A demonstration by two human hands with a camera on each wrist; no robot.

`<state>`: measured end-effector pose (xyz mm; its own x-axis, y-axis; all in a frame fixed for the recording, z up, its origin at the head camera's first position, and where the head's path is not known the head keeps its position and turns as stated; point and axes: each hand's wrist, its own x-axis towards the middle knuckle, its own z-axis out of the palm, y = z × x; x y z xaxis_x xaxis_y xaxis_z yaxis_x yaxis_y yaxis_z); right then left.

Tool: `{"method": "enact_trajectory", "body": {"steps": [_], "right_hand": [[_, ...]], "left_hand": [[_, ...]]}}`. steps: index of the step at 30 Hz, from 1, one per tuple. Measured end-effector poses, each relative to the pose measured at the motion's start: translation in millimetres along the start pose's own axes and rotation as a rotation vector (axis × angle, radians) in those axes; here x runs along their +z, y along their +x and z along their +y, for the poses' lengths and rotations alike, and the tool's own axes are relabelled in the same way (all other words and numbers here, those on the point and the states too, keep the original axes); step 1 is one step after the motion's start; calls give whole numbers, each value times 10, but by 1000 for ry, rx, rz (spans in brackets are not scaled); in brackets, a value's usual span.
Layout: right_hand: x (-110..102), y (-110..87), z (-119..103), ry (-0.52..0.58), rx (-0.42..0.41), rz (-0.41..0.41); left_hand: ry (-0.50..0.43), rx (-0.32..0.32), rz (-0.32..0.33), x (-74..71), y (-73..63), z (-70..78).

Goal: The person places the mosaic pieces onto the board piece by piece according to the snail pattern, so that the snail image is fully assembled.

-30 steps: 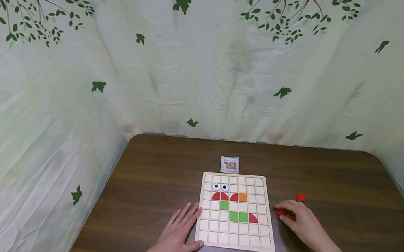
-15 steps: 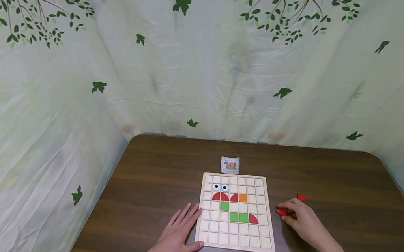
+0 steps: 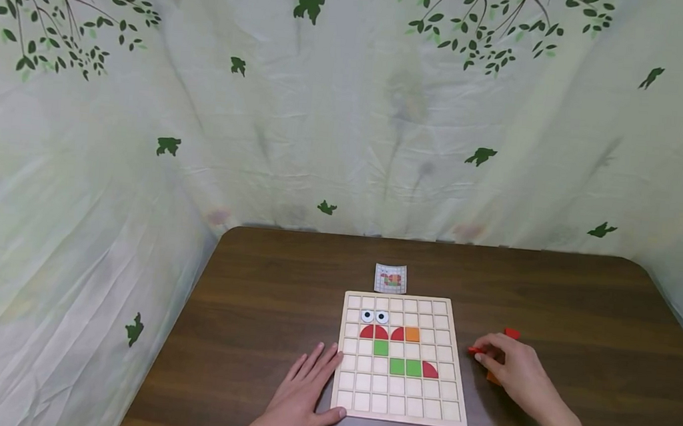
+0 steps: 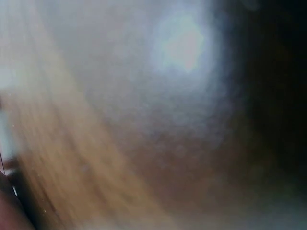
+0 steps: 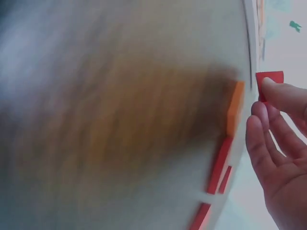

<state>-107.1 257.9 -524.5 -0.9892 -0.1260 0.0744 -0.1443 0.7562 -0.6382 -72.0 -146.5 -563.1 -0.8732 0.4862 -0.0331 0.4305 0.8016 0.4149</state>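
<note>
My right hand (image 3: 512,373) is right of the wooden grid board (image 3: 395,410), pinching a small red tile (image 5: 271,76) between thumb and fingertips. In the head view that red tile shows edge-on. Spread and straight, the fingers of my left hand (image 3: 296,400) lie along the board's left edge, with the thumb at its lower left corner. Set in the board are two round eye pieces (image 3: 367,316), several red quarter-circles (image 3: 430,370), several green squares (image 3: 381,348) and an orange square (image 3: 412,335). The left wrist view is mostly blurred tabletop.
Beneath and behind my right hand lie more loose pieces: an orange one (image 5: 235,110) and several red ones (image 5: 219,165). A small printed picture card (image 3: 390,279) lies beyond the board's far edge. A leaf-patterned curtain (image 3: 350,107) hangs behind the brown table (image 3: 263,287).
My right hand has raised and tilted the red tile off the loose pieces, shifting slightly right. An orange piece now shows below the hand. The left hand stays put.
</note>
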Motion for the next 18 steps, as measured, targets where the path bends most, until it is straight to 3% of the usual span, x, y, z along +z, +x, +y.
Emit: {"method": "enact_trajectory", "body": {"steps": [6,18], "right_hand": [[90,43,-121,47,-56,21],[267,180,-360,94,-60,-83]], "left_hand": [[-6,-1,2,-16,0,4],[-9,-11,-16,-22,2,8]]}}
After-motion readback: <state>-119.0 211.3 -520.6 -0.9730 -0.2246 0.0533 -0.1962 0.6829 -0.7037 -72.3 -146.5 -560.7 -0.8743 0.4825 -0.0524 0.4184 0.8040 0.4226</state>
